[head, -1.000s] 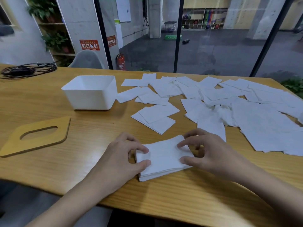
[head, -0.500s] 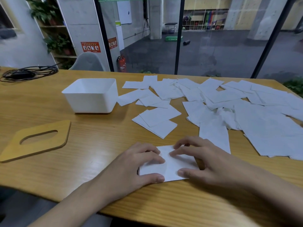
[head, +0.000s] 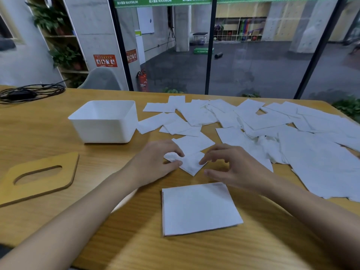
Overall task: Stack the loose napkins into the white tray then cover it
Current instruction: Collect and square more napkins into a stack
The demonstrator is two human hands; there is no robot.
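Beneath left hand (head: 153, 162), napkin (head: 191, 165) corner bunched, seemingly pinched, blurry.

Loose napkins (head: 321, 162) run past the right edge; the wooden lid (head: 69, 170) seems clipped left.

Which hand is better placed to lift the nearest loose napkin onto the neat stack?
Left. The left hand pinches the napkin at its crumpled corner; the right hand seems only to touch its edge.

Left hand (head: 153, 162) pinches napkin (head: 191, 164); right hand (head: 237, 168) touches it; stack (head: 198, 209) near.
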